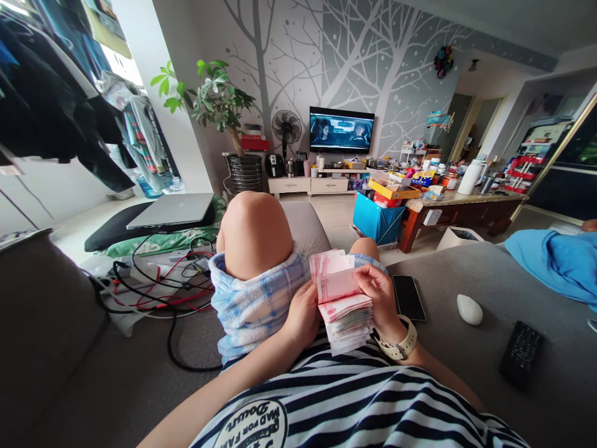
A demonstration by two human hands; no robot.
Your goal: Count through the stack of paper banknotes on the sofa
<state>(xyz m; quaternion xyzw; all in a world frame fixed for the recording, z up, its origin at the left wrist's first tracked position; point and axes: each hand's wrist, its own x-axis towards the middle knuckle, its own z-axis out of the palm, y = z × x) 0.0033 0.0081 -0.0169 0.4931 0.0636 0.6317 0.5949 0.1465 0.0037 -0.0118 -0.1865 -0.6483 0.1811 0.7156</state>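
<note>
A thick stack of banknotes (pixel 347 320), mostly pink, is held between my two hands just above my lap. My left hand (pixel 304 314) grips its left edge, with the thumb on top and the other fingers hidden underneath. On the right, my right hand (pixel 377 292) pinches a pink banknote (pixel 338 285) between thumb and fingers, lifted off the stack and folded back. Further notes fan out behind it, away from me. A pale watch (pixel 405 339) circles my right wrist.
To the right on the grey sofa (pixel 448 280) lie a phone (pixel 409 297), a white mouse (pixel 469 310) and a black remote (pixel 521 354). On the left are tangled cables (pixel 163 292) and a closed laptop (pixel 171 210). Ahead stands a cluttered table (pixel 485 200).
</note>
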